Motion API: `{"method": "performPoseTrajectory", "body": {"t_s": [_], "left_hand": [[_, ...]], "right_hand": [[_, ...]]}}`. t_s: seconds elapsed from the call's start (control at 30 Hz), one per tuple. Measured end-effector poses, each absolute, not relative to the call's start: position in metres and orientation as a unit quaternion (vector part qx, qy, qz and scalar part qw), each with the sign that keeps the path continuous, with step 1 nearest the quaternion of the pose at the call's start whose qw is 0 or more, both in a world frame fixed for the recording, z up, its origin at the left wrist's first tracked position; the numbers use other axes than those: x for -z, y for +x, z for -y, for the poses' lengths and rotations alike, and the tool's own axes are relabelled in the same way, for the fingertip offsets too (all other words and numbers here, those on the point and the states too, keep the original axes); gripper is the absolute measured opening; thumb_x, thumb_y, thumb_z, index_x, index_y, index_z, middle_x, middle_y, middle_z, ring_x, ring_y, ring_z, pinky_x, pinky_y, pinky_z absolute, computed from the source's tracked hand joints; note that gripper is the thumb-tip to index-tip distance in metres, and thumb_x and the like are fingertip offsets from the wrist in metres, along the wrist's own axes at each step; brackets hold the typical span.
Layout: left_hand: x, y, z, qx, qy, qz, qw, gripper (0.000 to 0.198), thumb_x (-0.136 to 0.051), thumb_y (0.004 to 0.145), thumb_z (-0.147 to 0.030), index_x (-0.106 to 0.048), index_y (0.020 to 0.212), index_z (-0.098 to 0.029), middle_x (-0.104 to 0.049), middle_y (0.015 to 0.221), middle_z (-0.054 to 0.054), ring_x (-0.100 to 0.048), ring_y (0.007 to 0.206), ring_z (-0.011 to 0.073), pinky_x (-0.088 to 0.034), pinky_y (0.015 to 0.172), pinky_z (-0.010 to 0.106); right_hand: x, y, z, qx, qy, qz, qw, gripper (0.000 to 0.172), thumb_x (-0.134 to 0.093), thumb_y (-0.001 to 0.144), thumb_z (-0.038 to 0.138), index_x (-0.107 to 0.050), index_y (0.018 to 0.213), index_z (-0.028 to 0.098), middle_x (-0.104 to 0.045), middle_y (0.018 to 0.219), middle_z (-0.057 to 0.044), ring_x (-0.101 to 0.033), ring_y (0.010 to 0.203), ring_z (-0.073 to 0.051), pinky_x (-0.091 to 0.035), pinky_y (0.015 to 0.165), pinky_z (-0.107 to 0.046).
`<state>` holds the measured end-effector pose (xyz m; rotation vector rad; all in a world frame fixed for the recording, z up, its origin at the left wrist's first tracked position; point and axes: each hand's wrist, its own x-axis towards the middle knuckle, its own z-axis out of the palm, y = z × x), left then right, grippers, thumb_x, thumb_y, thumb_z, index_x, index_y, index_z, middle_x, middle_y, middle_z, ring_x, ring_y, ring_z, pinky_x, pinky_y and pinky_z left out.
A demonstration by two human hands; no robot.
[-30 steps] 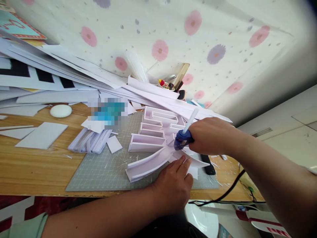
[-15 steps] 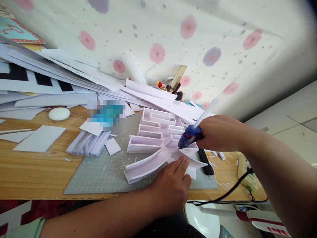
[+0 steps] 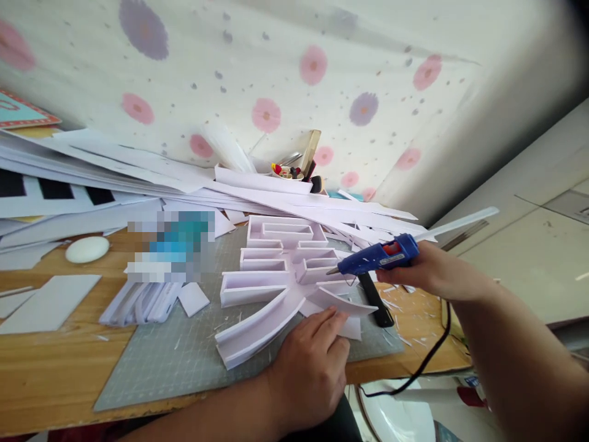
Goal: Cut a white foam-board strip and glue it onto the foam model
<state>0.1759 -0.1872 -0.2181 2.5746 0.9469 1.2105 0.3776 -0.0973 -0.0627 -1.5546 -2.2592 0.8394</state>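
Two hands of yours are over the worktop (image 3: 59,368). Nearest, your left hand (image 3: 313,365) comes in across the front edge, index and middle fingers side by side, tips at a curved strip (image 3: 347,302); whether they pinch it, you cannot tell from here. Your right hand (image 3: 435,273) has its fingers clamped around the glue gun (image 3: 381,255), whose black cord (image 3: 432,353) drops past the front edge toward the right corner. A gray gridded mat (image 3: 151,374) lies by the front edge, thin offcuts (image 3: 405,341) scattered to its right. Toward the left edge, bare wood carries a white sheet (image 3: 53,301) and a white oval (image 3: 87,250). Boards (image 3: 115,172) heap along the back edge; behind hangs a flowered cover (image 3: 280,73), with a pale cabinet (image 3: 519,239) beyond the right edge.

Your model (image 3: 294,283) sits on the mat, white and open-topped. Its near end curves out as a walled channel toward the front edge; farther back, straight troughs branch either side of a middle lane, and the far end is a box with a smaller one inside.
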Motion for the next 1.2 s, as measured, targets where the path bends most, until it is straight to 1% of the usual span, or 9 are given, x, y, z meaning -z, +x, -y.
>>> {"method": "performPoseTrajectory", "body": {"t_s": [0.07,0.13,0.37,0.53,0.67,0.83,1.07,1.17,1.2], "left_hand": [[0.215,0.175,0.188,-0.414,0.855,-0.302,0.082,0.020,-0.050,0.080,-0.011,-0.066,0.092,-0.013,-0.068,0.115,0.014,-0.062,0.111,0.0255,-0.052,0.098,0.039],[0.211,0.175,0.188,-0.426,0.853,-0.288,0.089,0.019,-0.050,0.080,-0.009,-0.066,0.090,-0.013,-0.070,0.106,0.012,-0.064,0.104,0.0232,-0.054,0.095,0.037],[0.214,0.180,0.178,-0.468,0.850,-0.230,0.071,0.020,-0.049,0.077,-0.005,-0.065,0.085,-0.014,-0.070,0.090,0.009,-0.066,0.091,0.0198,-0.058,0.087,0.031],[0.222,0.185,0.173,-0.484,0.848,-0.207,0.059,0.021,-0.048,0.077,-0.007,-0.065,0.086,-0.014,-0.071,0.088,0.008,-0.066,0.089,0.0192,-0.058,0.084,0.030],[0.218,0.185,0.174,-0.463,0.857,-0.215,0.071,0.021,-0.048,0.079,-0.009,-0.065,0.089,-0.015,-0.071,0.086,0.008,-0.067,0.089,0.0189,-0.059,0.083,0.031],[0.215,0.185,0.174,-0.463,0.857,-0.216,0.072,0.021,-0.049,0.077,-0.008,-0.065,0.087,-0.015,-0.072,0.086,0.008,-0.068,0.085,0.0193,-0.060,0.083,0.031],[0.228,0.188,0.171,-0.481,0.851,-0.202,0.058,0.022,-0.047,0.079,-0.007,-0.066,0.087,-0.015,-0.072,0.084,0.008,-0.069,0.087,0.0172,-0.059,0.087,0.028],[0.230,0.186,0.170,-0.512,0.829,-0.223,0.026,0.026,-0.044,0.083,-0.004,-0.066,0.080,-0.018,-0.072,0.080,0.004,-0.070,0.085,0.0147,-0.057,0.087,0.024],[0.229,0.185,0.170,-0.506,0.832,-0.228,0.018,0.028,-0.044,0.083,-0.003,-0.066,0.079,-0.019,-0.073,0.079,0.002,-0.071,0.085,0.0140,-0.057,0.086,0.021]], "right_hand": [[0.074,0.387,0.103,-0.363,-0.528,0.745,0.185,0.014,-0.068,0.070,0.034,-0.063,0.067,0.021,-0.057,0.062,0.002,-0.048,0.056,-0.014,-0.041,0.053,-0.027],[0.086,0.397,0.109,-0.390,-0.529,0.715,0.239,0.017,-0.072,0.069,0.034,-0.064,0.068,0.019,-0.058,0.064,0.001,-0.048,0.059,-0.014,-0.040,0.054,-0.027],[0.126,0.420,0.124,-0.477,-0.518,0.591,0.393,0.021,-0.072,0.072,0.035,-0.069,0.076,0.014,-0.064,0.072,-0.004,-0.044,0.054,-0.010,-0.034,0.048,-0.023],[0.139,0.416,0.129,-0.478,-0.526,0.608,0.353,0.023,-0.071,0.073,0.038,-0.068,0.078,0.015,-0.062,0.068,-0.001,-0.048,0.057,-0.012,-0.038,0.053,-0.024],[0.140,0.414,0.130,-0.394,-0.562,0.672,0.280,0.022,-0.066,0.077,0.040,-0.066,0.082,0.019,-0.062,0.074,-0.001,-0.054,0.068,-0.017,-0.046,0.062,-0.028],[0.138,0.417,0.129,-0.293,-0.591,0.721,0.212,0.017,-0.058,0.078,0.036,-0.064,0.079,0.021,-0.062,0.069,0.000,-0.055,0.063,-0.019,-0.048,0.059,-0.030],[0.132,0.432,0.132,-0.268,-0.586,0.729,0.229,0.017,-0.057,0.077,0.036,-0.064,0.073,0.021,-0.063,0.070,0.000,-0.057,0.066,-0.020,-0.049,0.063,-0.032],[0.140,0.445,0.128,-0.255,-0.628,0.673,0.296,0.022,-0.061,0.075,0.039,-0.069,0.084,0.021,-0.068,0.080,-0.003,-0.062,0.076,-0.024,-0.051,0.070,-0.036],[0.146,0.450,0.125,-0.239,-0.646,0.649,0.322,0.023,-0.061,0.075,0.040,-0.069,0.085,0.020,-0.068,0.079,-0.003,-0.063,0.075,-0.025,-0.052,0.069,-0.037]]}}
